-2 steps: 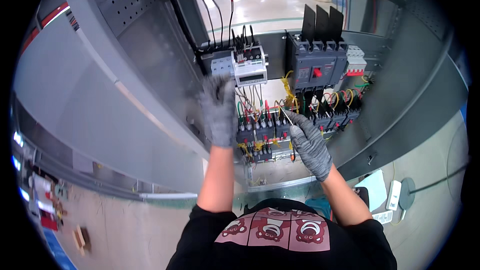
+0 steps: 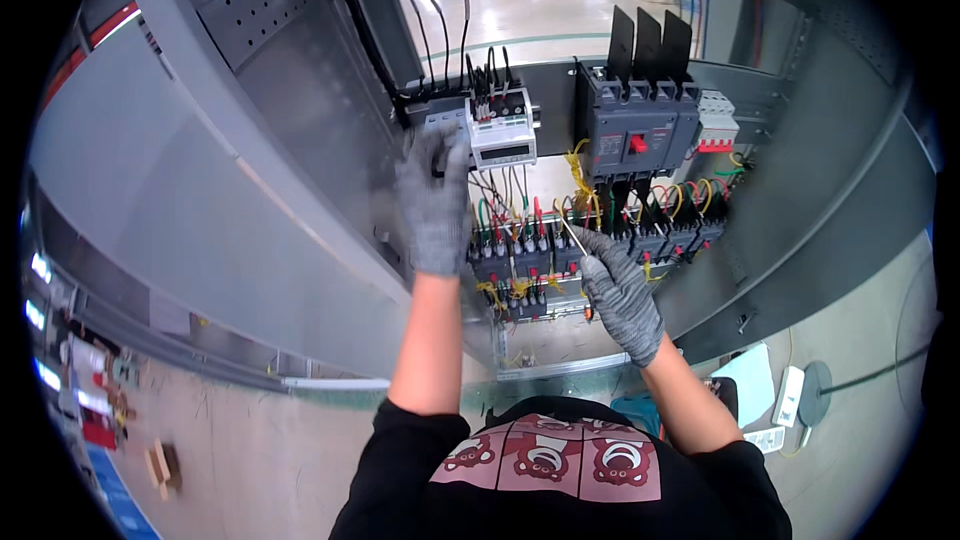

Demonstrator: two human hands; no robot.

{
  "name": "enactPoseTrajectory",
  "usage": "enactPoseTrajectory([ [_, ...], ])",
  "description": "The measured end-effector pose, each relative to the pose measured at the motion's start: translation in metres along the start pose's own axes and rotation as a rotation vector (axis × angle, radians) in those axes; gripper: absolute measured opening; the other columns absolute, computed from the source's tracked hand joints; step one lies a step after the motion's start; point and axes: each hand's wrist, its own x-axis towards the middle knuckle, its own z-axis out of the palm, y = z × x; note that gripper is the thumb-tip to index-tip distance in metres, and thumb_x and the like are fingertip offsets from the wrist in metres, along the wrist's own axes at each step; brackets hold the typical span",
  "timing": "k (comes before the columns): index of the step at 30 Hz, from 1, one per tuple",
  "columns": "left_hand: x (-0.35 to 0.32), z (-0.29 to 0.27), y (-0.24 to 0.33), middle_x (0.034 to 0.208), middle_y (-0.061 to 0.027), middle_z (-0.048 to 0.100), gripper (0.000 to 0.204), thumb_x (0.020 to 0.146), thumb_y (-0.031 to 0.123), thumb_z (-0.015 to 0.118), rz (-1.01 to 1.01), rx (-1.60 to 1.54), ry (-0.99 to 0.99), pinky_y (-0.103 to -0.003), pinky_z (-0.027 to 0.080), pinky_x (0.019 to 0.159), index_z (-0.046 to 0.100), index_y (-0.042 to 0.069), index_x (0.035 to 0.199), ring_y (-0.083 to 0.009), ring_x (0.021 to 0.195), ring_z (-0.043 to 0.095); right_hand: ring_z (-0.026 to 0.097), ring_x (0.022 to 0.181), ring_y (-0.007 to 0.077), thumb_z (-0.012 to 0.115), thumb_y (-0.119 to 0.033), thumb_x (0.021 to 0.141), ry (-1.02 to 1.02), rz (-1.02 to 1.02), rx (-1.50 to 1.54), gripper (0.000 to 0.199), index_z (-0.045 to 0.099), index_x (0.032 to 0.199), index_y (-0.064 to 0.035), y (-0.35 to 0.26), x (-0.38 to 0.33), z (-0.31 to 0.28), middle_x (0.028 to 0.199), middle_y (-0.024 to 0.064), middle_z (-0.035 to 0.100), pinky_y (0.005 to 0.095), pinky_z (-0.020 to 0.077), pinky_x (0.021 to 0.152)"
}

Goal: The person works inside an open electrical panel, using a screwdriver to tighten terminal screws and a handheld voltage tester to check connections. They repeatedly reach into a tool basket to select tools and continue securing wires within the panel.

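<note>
My left hand [image 2: 435,200], in a grey knit glove and blurred, is raised in front of the grey block [image 2: 447,120] beside the white meter [image 2: 503,143]. Its fingers point up and look apart, with nothing visible in them; whether they touch the block I cannot tell. My right hand [image 2: 625,300], gloved alike, is closed around a screwdriver [image 2: 575,236]. Only its thin metal shaft shows, slanting up and left to the row of small breakers [image 2: 533,263]; the handle is hidden in my palm. Coloured wires loop down into these breakers.
A large dark breaker [image 2: 640,135] with upright black plates sits at the back right, a small white breaker [image 2: 716,125] beside it. Cut black cables [image 2: 437,35] stick up behind the meter. Cabinet walls [image 2: 300,140] close in both sides. A white power strip [image 2: 788,395] lies on the floor.
My left hand has shifted slightly up and to the left, toward the grey block. My right hand keeps its place with the screwdriver.
</note>
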Motion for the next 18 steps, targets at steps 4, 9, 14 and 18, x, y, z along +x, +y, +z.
enactPoseTrajectory([
  [4, 0.046, -0.005, -0.024, 0.088, -0.0112, 0.063, 0.018, 0.08, 0.011, 0.065, 0.171, 0.366, -0.065, -0.033, 0.049, 0.079, 0.066, 0.003, 0.097, -0.0226, 0.089, 0.061, 0.043, 0.064, 0.005, 0.05, -0.014, 0.095, -0.05, -0.027, 0.05, 0.033, 0.053, 0.126, -0.0058, 0.024, -0.015, 0.001, 0.075, -0.0038, 0.049, 0.0213, 0.0393, 0.059],
  [9, 0.056, 0.004, -0.028, 0.084, -0.006, 0.06, 0.007, 0.083, 0.002, 0.063, 0.429, 0.704, -0.085, -0.027, 0.048, 0.07, 0.064, -0.001, 0.089, -0.0129, 0.076, 0.058, 0.043, 0.065, 0.005, 0.051, -0.015, 0.094, -0.065, 0.086, 0.107, 0.03, 0.056, 0.123, -0.0054, 0.03, -0.022, -0.012, 0.073, -0.0031, 0.048, 0.0212, 0.039, 0.059],
  [14, 0.054, 0.005, -0.045, 0.078, -0.0026, 0.056, 0.003, 0.083, -0.001, 0.06, 0.282, 0.458, -0.026, -0.024, 0.045, 0.065, 0.061, 0.0, 0.086, -0.0094, 0.071, 0.054, 0.045, 0.068, 0.0066, 0.05, -0.015, 0.094, -0.123, 0.206, 0.214, 0.032, 0.055, 0.123, -0.0044, 0.034, -0.028, -0.016, 0.078, -0.0024, 0.051, 0.0221, 0.0416, 0.063],
  [18, 0.054, 0.008, -0.04, 0.081, -0.0031, 0.057, 0.003, 0.084, 0.0, 0.061, 0.254, 0.42, -0.061, -0.023, 0.046, 0.066, 0.061, 0.0, 0.087, -0.0089, 0.073, 0.054, 0.046, 0.069, 0.0073, 0.05, -0.016, 0.094, -0.162, 0.276, 0.238, 0.033, 0.053, 0.125, -0.004, 0.035, -0.026, -0.018, 0.08, -0.0015, 0.052, 0.0224, 0.043, 0.065],
])
